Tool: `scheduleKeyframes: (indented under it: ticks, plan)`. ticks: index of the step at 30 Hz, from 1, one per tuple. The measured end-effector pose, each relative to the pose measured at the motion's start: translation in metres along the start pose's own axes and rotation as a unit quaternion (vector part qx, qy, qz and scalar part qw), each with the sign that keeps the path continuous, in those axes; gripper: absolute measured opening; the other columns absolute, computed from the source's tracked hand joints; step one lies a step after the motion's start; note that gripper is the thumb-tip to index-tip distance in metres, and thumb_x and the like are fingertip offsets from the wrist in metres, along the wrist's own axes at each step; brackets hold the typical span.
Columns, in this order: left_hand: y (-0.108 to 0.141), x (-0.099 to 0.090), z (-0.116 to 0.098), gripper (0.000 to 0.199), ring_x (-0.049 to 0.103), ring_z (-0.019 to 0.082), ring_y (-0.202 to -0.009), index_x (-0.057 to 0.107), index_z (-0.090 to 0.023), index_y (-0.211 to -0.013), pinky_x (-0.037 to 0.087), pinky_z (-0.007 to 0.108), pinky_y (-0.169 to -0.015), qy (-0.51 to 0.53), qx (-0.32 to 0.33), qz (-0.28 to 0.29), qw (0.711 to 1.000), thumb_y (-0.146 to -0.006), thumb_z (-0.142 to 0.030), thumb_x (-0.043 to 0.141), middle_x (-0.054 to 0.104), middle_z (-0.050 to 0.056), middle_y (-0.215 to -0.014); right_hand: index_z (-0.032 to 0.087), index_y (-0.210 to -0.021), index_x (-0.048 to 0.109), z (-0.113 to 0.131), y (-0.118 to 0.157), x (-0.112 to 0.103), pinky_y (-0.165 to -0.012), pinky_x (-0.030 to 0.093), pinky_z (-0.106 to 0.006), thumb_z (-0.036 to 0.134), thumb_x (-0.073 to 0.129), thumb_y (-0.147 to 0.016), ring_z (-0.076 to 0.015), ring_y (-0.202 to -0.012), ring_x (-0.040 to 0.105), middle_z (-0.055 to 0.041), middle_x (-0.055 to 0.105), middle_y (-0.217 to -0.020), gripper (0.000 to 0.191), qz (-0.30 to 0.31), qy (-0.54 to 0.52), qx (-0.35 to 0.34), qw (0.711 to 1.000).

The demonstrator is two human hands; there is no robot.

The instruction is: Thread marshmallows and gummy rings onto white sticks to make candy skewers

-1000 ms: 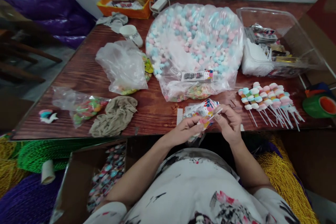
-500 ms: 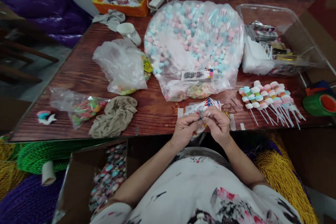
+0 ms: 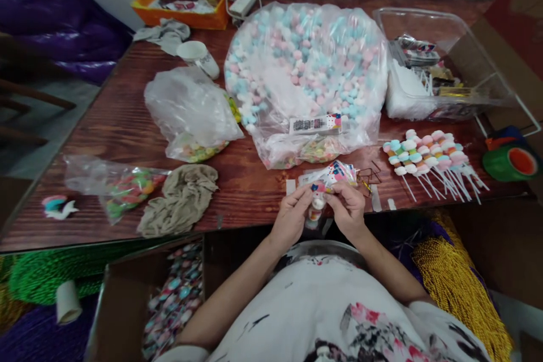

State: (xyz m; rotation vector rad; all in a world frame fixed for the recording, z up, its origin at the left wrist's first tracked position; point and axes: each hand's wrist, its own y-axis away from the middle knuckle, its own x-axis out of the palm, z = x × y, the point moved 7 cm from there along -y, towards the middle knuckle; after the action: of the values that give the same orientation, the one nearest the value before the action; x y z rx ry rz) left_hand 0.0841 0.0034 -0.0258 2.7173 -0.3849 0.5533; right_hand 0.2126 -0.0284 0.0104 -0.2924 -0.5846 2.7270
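At the table's front edge, my left hand [image 3: 292, 216] and my right hand [image 3: 348, 209] are closed on opposite sides of a small printed wrapper [image 3: 319, 187]. Below the wrapper, between my hands, hangs a clear package of candy [image 3: 315, 210]. A stack of printed cards [image 3: 339, 171] lies just behind my fingers. To the right of it are bent gold wire pieces [image 3: 368, 177]. Marshmallow skewers [image 3: 428, 153] with white sticks lie in a row farther right.
A large bag of marshmallows [image 3: 309, 62] fills the middle back. Left are candy bags [image 3: 190, 113], a crumpled cloth [image 3: 180, 198] and a mug [image 3: 198, 56]. Right are a clear bin [image 3: 479, 87] and green tape [image 3: 503, 164]. Below the table stands a box of wrapped candy [image 3: 178, 294].
My hands have moved slightly apart, and the printed wrapper and the package under it now show between them. The whole view has shifted a little.
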Motion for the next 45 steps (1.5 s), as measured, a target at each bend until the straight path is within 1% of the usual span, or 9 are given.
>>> scheduleKeyframes:
  ticks: [13,17,22,25,31,36,40,43,45]
  plan:
    - [0.010,0.000,0.016,0.035,0.050,0.008,-0.051,0.057,-0.014,-0.074,0.037,0.018,-0.048,-0.035,-0.208,0.166,0.963,-0.072,-0.043,0.076,0.057,-0.001,-0.061,0.025,-0.098,0.063,0.009,-0.003,0.002,-0.076,0.049,-0.035,0.013,0.054,-0.089,-0.0186,-0.088,0.061,-0.0045,0.063,-0.093,0.017,0.013,0.066,-0.078,0.995]
    - [0.016,-0.004,0.022,0.036,0.056,0.011,-0.051,0.056,-0.013,-0.071,0.039,0.021,-0.047,-0.030,-0.255,0.214,0.942,-0.073,-0.045,0.074,0.061,0.003,-0.061,0.030,-0.112,0.064,0.035,0.006,0.002,-0.102,0.032,-0.050,0.015,0.056,-0.088,-0.0270,-0.124,0.050,-0.0054,0.062,-0.127,0.029,0.157,0.221,-0.272,0.923]
    - [0.037,-0.004,0.027,0.042,0.051,0.010,-0.049,0.051,-0.015,-0.072,0.038,0.021,-0.049,-0.091,-0.321,0.358,0.872,-0.077,-0.052,0.069,0.056,0.001,-0.059,0.024,-0.095,0.066,0.032,0.031,0.009,-0.097,0.025,-0.048,0.016,0.051,-0.093,-0.0209,-0.103,0.056,-0.0012,0.070,-0.091,0.017,0.284,0.274,-0.346,0.851]
    - [0.039,-0.004,0.020,0.039,0.048,0.011,-0.055,0.052,-0.016,-0.075,0.038,0.022,-0.052,-0.283,-0.217,0.401,0.844,-0.089,-0.052,0.052,0.055,0.001,-0.064,0.021,-0.079,0.062,0.017,0.040,0.017,-0.089,0.027,-0.045,0.017,0.050,-0.092,-0.0185,-0.086,0.052,0.0001,0.063,-0.071,0.017,0.336,0.312,-0.299,0.837]
    - [0.038,0.011,-0.022,0.027,0.055,0.017,-0.076,0.061,-0.016,-0.085,0.046,0.029,-0.073,-0.633,0.224,0.259,0.694,-0.096,-0.028,0.039,0.061,0.006,-0.080,0.017,-0.075,0.062,0.003,0.033,0.014,-0.076,0.027,-0.037,0.023,0.054,-0.093,-0.0161,-0.081,0.052,-0.0003,0.065,-0.072,0.020,0.312,0.309,-0.076,0.895]
    - [0.021,-0.002,-0.009,0.032,0.045,0.010,-0.053,0.055,-0.016,-0.074,0.039,0.021,-0.054,-0.447,-0.013,0.270,0.853,-0.093,-0.038,0.043,0.053,-0.001,-0.061,0.027,-0.112,0.064,0.037,0.030,0.003,-0.091,0.023,-0.046,0.024,0.055,-0.092,-0.0245,-0.113,0.049,-0.0036,0.068,-0.113,0.022,0.208,0.360,-0.190,0.889]
    - [0.031,-0.008,0.014,0.036,0.042,0.007,-0.044,0.057,-0.014,-0.075,0.032,0.019,-0.044,-0.265,-0.289,0.331,0.858,-0.080,-0.050,0.062,0.057,-0.001,-0.060,0.021,-0.092,0.066,0.044,0.044,0.001,-0.094,0.024,-0.045,0.016,0.050,-0.092,-0.0180,-0.094,0.053,0.0012,0.066,-0.077,0.016,0.228,0.306,-0.310,0.871]
    - [0.037,-0.004,0.017,0.037,0.048,0.009,-0.050,0.063,-0.014,-0.082,0.037,0.020,-0.047,-0.281,-0.288,0.358,0.843,-0.080,-0.050,0.064,0.063,0.003,-0.067,0.018,-0.075,0.060,0.031,0.052,0.004,-0.088,0.027,-0.042,0.013,0.050,-0.089,-0.0176,-0.085,0.052,0.0010,0.058,-0.066,0.018,0.270,0.298,-0.301,0.865]
    - [0.035,0.001,0.012,0.031,0.052,0.013,-0.059,0.066,-0.015,-0.082,0.041,0.022,-0.055,-0.370,-0.169,0.353,0.843,-0.085,-0.045,0.059,0.063,0.003,-0.070,0.018,-0.073,0.059,0.022,0.052,0.006,-0.083,0.028,-0.041,0.015,0.053,-0.086,-0.0185,-0.083,0.051,-0.0007,0.059,-0.069,0.015,0.285,0.305,-0.242,0.876]
